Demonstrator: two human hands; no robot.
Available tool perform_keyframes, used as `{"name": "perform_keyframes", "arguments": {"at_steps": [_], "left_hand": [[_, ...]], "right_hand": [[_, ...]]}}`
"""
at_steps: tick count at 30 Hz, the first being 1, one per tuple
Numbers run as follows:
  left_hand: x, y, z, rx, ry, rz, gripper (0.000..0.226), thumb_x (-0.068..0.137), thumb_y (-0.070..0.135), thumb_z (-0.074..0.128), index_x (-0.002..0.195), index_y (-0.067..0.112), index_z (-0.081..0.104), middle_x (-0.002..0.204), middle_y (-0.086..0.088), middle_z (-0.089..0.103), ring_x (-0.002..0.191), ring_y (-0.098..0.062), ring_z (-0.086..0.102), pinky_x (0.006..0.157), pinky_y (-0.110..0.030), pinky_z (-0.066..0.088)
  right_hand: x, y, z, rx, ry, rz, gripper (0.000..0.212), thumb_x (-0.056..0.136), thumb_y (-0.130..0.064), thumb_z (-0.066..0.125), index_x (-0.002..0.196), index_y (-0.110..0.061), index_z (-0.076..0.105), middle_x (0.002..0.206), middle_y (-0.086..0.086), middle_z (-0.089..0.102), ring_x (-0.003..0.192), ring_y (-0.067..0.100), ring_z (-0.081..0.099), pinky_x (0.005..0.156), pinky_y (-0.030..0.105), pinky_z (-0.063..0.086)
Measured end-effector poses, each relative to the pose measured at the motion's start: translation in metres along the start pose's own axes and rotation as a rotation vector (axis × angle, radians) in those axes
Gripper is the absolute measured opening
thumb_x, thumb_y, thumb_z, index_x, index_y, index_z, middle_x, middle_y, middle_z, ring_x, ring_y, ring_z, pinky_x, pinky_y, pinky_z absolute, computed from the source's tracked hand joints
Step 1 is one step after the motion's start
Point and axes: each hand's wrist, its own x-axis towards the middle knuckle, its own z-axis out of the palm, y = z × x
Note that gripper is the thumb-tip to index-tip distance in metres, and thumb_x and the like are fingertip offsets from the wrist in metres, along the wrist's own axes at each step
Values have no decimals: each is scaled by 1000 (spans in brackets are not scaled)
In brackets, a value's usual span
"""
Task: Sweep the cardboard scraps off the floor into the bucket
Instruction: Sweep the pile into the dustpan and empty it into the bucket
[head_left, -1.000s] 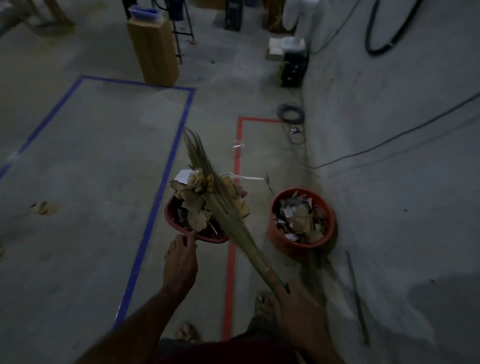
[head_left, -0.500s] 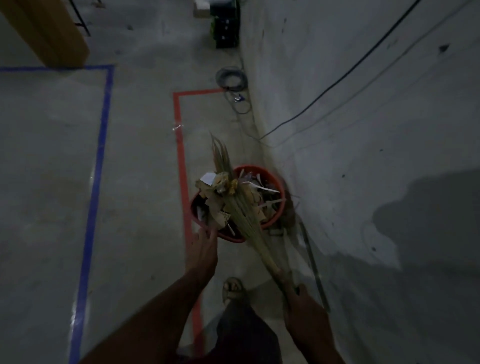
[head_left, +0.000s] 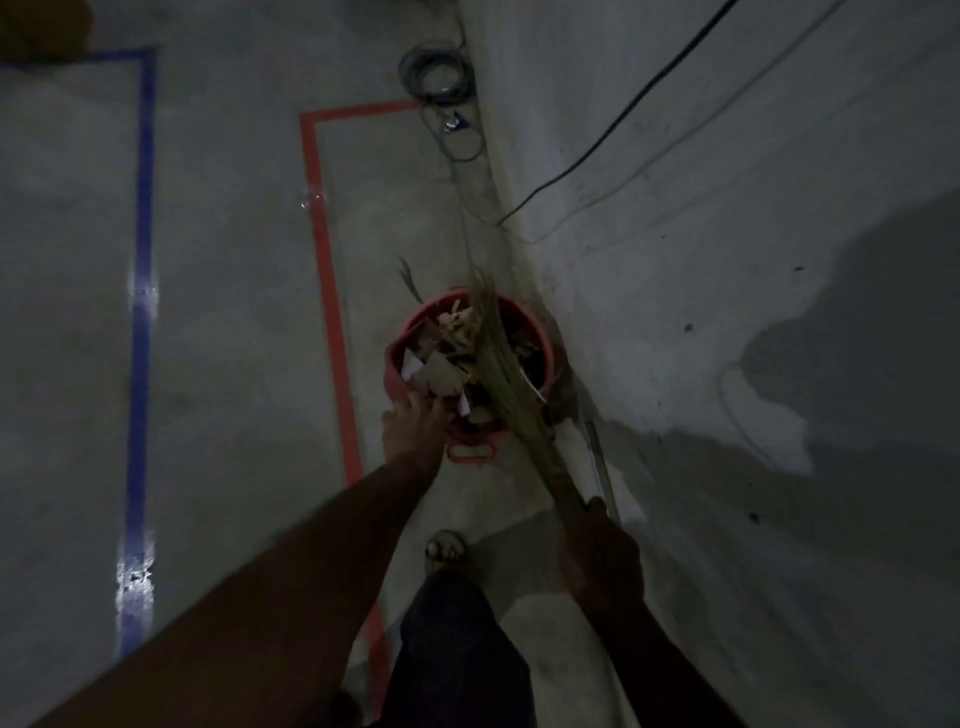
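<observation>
The red bucket stands on the concrete floor at the foot of the grey wall, just right of a line of red tape. Over its near left side a red dustpan is held, its looped handle pointing toward the person; how far the pan is tipped cannot be told in the dim light. Cardboard scraps, brown with a few white pieces, are heaped in the pan and the bucket mouth; where one pile ends and the other begins is unclear. The left hand reaches forward with its fingers curled against the near left edge of the dustpan, gripping it. The right hand is wrapped round the bound end of a straw broom, whose bristles slant up and left across the scraps and over the bucket's far rim. A thin pale rod lies along the foot of the wall, near the bucket. Farther off, a coil of cable sits on the floor, and a black cable runs up the wall. A line of blue tape runs down the floor at the left. One sandalled foot shows below the bucket, between the two arms.
</observation>
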Motion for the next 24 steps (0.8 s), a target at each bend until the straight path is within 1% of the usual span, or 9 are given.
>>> {"name": "perform_keyframes", "arguments": {"at_steps": [3,5,6,8,10,13,17,21,24], "left_hand": [[-7,-9,-1,61,21,3,38,102,14,35,138,14,47,136,-16,50,124,-38,50,91,-43,46],[-18,-17,-9,84,51,10,37,99,15,36,130,16,56,128,-13,56,118,-36,56,86,-41,49],[-23,-21,-12,108,80,11,37,96,15,36,126,17,59,122,-11,59,112,-34,59,84,-40,50],[-32,-27,-19,139,64,5,36,98,15,37,128,16,56,124,-12,58,111,-33,58,86,-40,47],[-39,-30,-25,156,38,-3,34,100,15,38,132,15,51,129,-14,53,116,-34,55,89,-41,45],[-49,-32,-39,160,57,-29,33,99,15,40,130,14,50,129,-14,52,115,-33,54,89,-40,46],[-70,-32,-51,162,74,-9,31,98,15,42,127,15,52,126,-13,54,112,-32,56,85,-39,47],[-93,-47,-51,137,105,-41,28,91,17,52,117,17,64,111,-11,62,98,-30,62,75,-38,51],[-112,-66,-46,169,88,-88,40,99,17,43,138,18,49,130,-13,54,114,-32,56,87,-41,48]], "right_hand": [[5,4,-14,33,45,27,35,102,-24,33,130,-32,52,101,8,61,76,26,60,51,25,34],[-6,10,-9,18,-14,12,54,102,-29,8,115,-38,60,84,-8,59,61,8,52,45,10,14],[-7,15,1,-65,4,-28,57,105,-30,10,107,-34,68,76,-11,58,54,5,48,45,7,16],[-15,21,15,-47,7,-34,49,108,-29,31,96,-15,76,68,-2,58,52,11,50,47,19,37],[-26,16,0,23,-59,-35,44,107,-36,35,95,-18,74,67,-2,56,49,10,49,46,20,33],[-44,8,-25,82,159,72,24,102,-40,38,116,-36,57,88,-4,57,60,10,46,48,17,26],[-61,6,-22,90,56,40,42,101,-23,34,142,-33,40,112,6,53,82,21,47,67,34,38],[-71,-13,-30,-135,42,10,37,106,-26,33,140,-21,43,130,4,52,106,17,60,76,25,43],[-68,-19,-25,-110,7,-60,31,102,-21,41,128,-12,56,119,10,60,95,22,66,72,30,47]]}}
